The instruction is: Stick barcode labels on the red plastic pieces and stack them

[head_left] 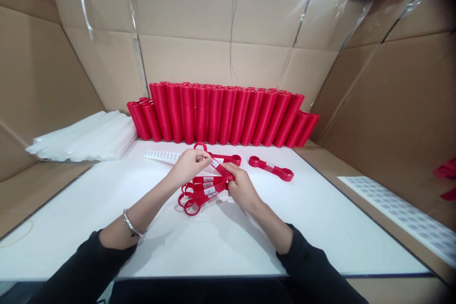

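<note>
Several red ring-ended pieces (204,192) with white barcode labels fan out from my right hand (242,185), whose fingers are wrapped round their right ends. My left hand (191,165) is closed, its fingertips pinched at the label of the uppermost red piece (218,166), which slants up to a ring above the fingers. Just behind the hands lies another red piece or bundle (233,158), partly hidden. To the right, a labelled red bundle (272,168) rests on the white table (320,218). A white label strip (161,155) sticks out behind my left hand.
Tall red stacks (224,114) line the table's back edge. White plastic bags (85,137) are piled at the back left. A label sheet (399,213) lies on the right ledge, and cardboard walls (199,14) enclose the table.
</note>
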The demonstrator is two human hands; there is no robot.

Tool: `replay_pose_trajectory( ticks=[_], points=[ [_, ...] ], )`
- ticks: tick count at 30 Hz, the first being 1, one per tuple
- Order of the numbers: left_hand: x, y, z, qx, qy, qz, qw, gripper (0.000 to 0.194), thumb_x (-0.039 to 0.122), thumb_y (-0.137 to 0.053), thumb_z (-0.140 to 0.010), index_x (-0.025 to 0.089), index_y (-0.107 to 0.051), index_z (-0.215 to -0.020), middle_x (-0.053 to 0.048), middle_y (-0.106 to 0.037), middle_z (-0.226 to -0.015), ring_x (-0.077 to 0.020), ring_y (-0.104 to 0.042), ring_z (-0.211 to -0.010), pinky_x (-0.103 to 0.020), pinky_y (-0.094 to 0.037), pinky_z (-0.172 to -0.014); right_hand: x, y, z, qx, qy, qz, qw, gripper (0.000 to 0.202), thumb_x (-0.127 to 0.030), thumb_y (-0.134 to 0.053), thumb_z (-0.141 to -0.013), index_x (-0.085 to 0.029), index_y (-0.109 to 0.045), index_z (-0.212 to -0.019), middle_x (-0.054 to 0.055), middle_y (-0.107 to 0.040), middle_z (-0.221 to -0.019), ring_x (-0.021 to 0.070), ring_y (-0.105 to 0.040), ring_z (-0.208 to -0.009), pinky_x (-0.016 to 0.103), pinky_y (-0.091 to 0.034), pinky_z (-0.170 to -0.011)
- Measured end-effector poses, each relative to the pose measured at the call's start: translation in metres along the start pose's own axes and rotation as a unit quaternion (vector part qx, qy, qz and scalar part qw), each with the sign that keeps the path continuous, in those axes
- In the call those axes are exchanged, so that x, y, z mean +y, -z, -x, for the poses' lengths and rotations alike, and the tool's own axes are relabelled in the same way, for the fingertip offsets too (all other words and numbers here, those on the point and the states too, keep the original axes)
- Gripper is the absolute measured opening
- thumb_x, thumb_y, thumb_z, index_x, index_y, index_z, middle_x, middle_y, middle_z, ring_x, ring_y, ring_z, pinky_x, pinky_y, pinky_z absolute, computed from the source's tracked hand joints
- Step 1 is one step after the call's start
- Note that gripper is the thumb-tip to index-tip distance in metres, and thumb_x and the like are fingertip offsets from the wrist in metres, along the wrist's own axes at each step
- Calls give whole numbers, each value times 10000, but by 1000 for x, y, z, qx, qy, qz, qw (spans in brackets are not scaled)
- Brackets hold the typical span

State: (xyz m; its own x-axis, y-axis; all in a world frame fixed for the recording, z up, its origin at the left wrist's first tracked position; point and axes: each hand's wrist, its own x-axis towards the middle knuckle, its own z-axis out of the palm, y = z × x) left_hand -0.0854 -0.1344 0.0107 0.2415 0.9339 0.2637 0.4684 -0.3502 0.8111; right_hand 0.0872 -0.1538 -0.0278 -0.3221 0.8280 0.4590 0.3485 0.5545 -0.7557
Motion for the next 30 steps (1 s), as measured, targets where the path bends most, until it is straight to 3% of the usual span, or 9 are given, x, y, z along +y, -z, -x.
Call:
replay_pose_trajectory(
  ticks=[6, 8, 11, 16, 23, 30],
  points=[
    [1, -4, 5, 37, -34, -120, 991, 234, 362, -507, -781, 162, -613, -722, 60, -376, -451, -94, -369, -455, -226, -260, -482, 2, -1, 0, 3, 7, -5, 1000, 602, 20, -313, -553, -202, -641, -1006, 37, -593, -891, 178, -544, -827, 294, -459, -717],
    [2, -7, 8, 59, -70, -208, 974, 248, 390, -490, -810, 176, -600, -754, 35, -467, -525, -123, -453, -538, -238, -310, -537, 3, -2, 0, 5, 9, -10, 1000, 617, 18, -314, -551, -209, -637, -1025, 34, -590, -870, 175, -544, -804, 295, -466, -704],
    [3, -9, 10, 97, -135, -327, 930, 275, 423, -443, -847, 177, -564, -869, -34, -562, -800, -179, -522, -749, -277, -375, -654, 6, -3, 1, 9, 9, -21, 1000, 638, 17, -312, -548, -209, -628, -1054, 34, -589, -862, 171, -544, -792, 297, -474, -694],
    [-4, -3, 7, 191, -103, -404, 889, 403, 463, -452, -837, 153, -469, -1095, -97, -516, -993, -230, -512, -887, -325, -408, -736, 8, -3, 0, 3, 5, -37, 999, 623, 9, -308, -548, -197, -636, -1035, 35, -596, -843, 161, -546, -752, 273, -481, -638],
    [-17, 6, 0, 164, -86, -310, 933, 216, 343, -344, -893, 198, -492, -955, -38, -584, -821, -207, -539, -787, -314, -407, -685, 10, -3, 0, 5, -7, -45, 999, 616, 4, -306, -549, -190, -642, -1027, 44, -597, -922, 149, -544, -729, 239, -468, -572],
    [-20, 4, 0, 175, -90, -267, 943, 164, 166, -349, -835, 185, -433, -974, -56, -573, -853, -208, -550, -813, -324, -415, -715, 11, -2, -1, 38, -22, -52, 998, 595, -9, -302, -558, -182, -647, -1011, 51, -589, -944, 159, -548, -779, 237, -472, -570]
  ],
)
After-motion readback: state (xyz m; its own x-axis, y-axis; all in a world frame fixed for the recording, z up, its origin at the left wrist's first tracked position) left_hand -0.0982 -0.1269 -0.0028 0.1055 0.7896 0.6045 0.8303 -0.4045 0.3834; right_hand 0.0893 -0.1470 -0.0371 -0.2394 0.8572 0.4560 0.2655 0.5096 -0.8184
